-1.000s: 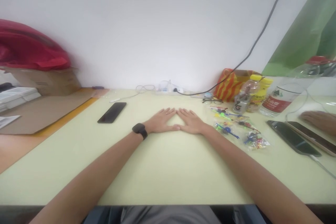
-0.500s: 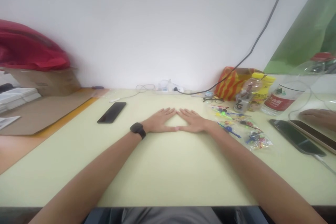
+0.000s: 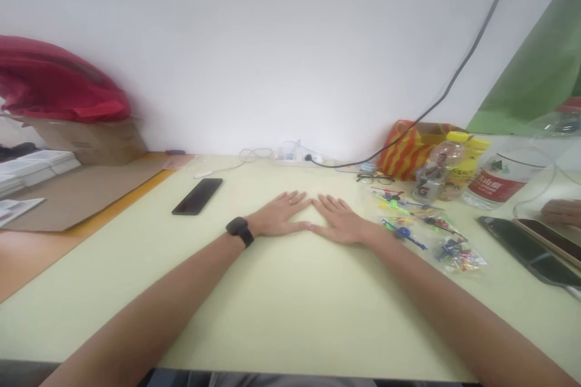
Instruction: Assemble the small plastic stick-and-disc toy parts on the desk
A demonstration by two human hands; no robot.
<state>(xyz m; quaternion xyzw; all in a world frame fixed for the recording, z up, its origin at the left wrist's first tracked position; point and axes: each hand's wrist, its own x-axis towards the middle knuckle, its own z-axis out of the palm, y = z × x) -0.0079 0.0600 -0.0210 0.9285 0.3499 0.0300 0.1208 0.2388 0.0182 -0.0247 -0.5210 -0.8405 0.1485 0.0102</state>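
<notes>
My left hand (image 3: 280,216) and my right hand (image 3: 339,221) lie flat, palms down, on the pale yellow-green table (image 3: 290,308). Their thumbs and forefingers touch and frame a small triangle of bare table. Both hands are open and hold nothing. A black watch (image 3: 240,231) is on my left wrist. Clear bags of small coloured plastic pieces (image 3: 422,230) lie just right of my right hand. A black phone (image 3: 197,196) lies face down to the left of my left hand.
Glasses (image 3: 374,179), bottles (image 3: 438,174) and a striped bag (image 3: 403,151) stand at the back right. Two phones (image 3: 535,248) and another person's hand (image 3: 563,211) are at far right. A power strip (image 3: 290,156) sits by the wall. Cardboard box and red bag (image 3: 59,87) at left.
My hands have stayed flat and together. The view has shifted slightly, so everything sits a little lower and to the right.
</notes>
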